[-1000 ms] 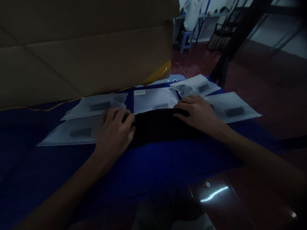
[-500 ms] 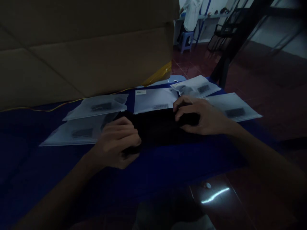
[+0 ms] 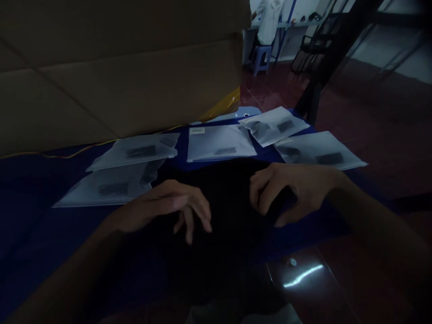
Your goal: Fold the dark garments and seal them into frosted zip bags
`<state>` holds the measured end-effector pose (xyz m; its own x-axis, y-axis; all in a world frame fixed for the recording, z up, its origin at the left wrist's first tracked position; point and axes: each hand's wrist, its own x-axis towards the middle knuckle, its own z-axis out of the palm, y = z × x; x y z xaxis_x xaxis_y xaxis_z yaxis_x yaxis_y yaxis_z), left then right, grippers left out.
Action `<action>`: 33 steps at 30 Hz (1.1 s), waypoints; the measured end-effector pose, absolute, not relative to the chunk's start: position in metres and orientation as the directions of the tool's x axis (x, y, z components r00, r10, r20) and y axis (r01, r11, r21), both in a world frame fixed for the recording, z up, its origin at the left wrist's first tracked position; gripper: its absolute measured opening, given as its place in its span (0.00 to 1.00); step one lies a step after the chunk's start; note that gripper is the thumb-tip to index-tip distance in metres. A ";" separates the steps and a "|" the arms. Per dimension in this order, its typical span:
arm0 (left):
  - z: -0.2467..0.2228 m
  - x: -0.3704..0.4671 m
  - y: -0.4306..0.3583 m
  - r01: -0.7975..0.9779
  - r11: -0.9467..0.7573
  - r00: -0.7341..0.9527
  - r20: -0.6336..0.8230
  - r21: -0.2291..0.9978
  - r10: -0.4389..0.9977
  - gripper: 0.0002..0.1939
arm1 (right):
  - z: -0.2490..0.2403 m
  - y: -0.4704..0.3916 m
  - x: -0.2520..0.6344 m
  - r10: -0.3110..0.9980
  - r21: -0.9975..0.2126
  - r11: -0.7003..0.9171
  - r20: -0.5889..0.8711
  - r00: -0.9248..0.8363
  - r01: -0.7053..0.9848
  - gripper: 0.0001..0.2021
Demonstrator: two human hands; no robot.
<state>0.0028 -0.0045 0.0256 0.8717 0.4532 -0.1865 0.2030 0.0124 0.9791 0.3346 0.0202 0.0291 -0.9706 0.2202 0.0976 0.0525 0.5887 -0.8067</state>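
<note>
A black, soft-looking cloth item (image 3: 229, 202) lies on the blue table cover (image 3: 30, 189) and reaches toward its front edge; darkness hides its outline and folds. Over its left part is my left hand (image 3: 168, 202), fingers loosely apart and pointing down, holding nothing. My right hand (image 3: 300, 186) rests at the cloth's right side with bent fingers, a gap showing between thumb and fingertips. Whether those fingertips touch the fabric is hard to see. Just behind the cloth lies a frosted zip bag (image 3: 221, 141) with a printed label.
More frosted bags lie on the left (image 3: 104, 186) and right (image 3: 327, 150) of the table. A large cardboard box (image 3: 135, 85) stands behind, with a yellow wire (image 3: 67, 155) along its base. Farther off, a person (image 3: 269, 22) sits on a blue stool (image 3: 261, 58).
The black cloth has come nearer and spread toward the front edge. My left hand has loosened from a closed grip, and my right hand has moved back toward me.
</note>
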 end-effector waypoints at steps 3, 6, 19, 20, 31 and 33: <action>0.012 0.011 -0.005 0.399 -0.134 0.714 -0.216 0.907 0.666 0.17 | 0.025 0.021 0.333 0.179 -0.817 0.575 0.155 -0.971 -0.024 0.03; 0.001 0.018 -0.005 0.534 -0.363 0.617 -0.058 0.764 0.785 0.13 | 0.020 0.020 0.330 0.175 -0.830 0.547 0.239 -0.955 -0.107 0.03; -0.015 0.023 -0.017 0.584 -0.768 0.774 0.107 0.261 0.624 0.36 | 0.042 0.013 0.333 -0.054 -0.996 0.023 -0.087 -0.995 0.086 0.29; -0.015 0.024 -0.018 0.564 -0.795 0.797 0.104 0.222 0.594 0.39 | 0.041 0.013 0.332 0.067 -0.995 0.037 -0.090 -0.994 0.092 0.26; -0.017 0.021 -0.021 0.498 -0.829 0.861 -0.031 0.256 0.508 0.52 | 0.002 0.020 0.322 0.589 -0.528 0.679 -0.021 -0.808 0.510 0.37; -0.016 0.022 -0.021 0.506 -0.822 0.856 -0.035 0.261 0.516 0.53 | -0.001 0.019 0.322 0.573 -0.481 0.712 -0.024 -0.819 0.512 0.45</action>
<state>0.0215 -0.0214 -0.0163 0.8560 0.5158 -0.0346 0.5060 -0.8222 0.2607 0.3217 0.0188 -0.0010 -0.8192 0.5730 -0.0241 0.5119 0.7116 -0.4812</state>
